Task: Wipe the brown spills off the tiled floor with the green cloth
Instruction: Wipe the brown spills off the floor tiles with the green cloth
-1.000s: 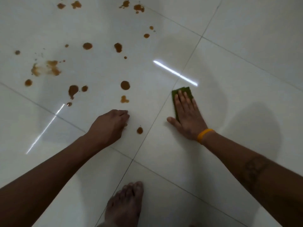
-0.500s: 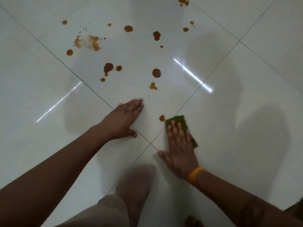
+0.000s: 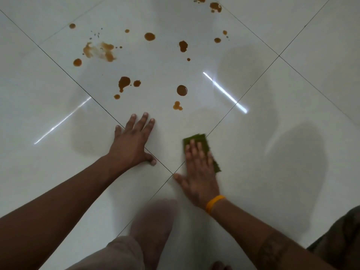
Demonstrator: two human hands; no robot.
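Note:
My right hand [image 3: 198, 172] lies flat on the green cloth [image 3: 196, 138], pressing it onto the white tiled floor [image 3: 272, 152] over a grout line. Only the cloth's far end and right edge show past my fingers. My left hand [image 3: 132, 143] rests spread and flat on the floor, to the left of the cloth, holding nothing. Several brown spills dot the tile beyond both hands: a round drop [image 3: 182, 90], a small blot [image 3: 177, 106], a larger blot [image 3: 123, 82] and a smeared patch [image 3: 99, 51].
More brown spills [image 3: 215, 6] lie at the top edge. My bare foot and trouser leg [image 3: 152, 230] stand between my arms near the bottom. A yellow band [image 3: 214, 203] circles my right wrist. Bright light streaks reflect off the glossy tiles.
My right hand slid the cloth toward me and left, over the small spill by the grout line, which no longer shows. My left hand flattened and spread. The view shifted, and my foot came forward.

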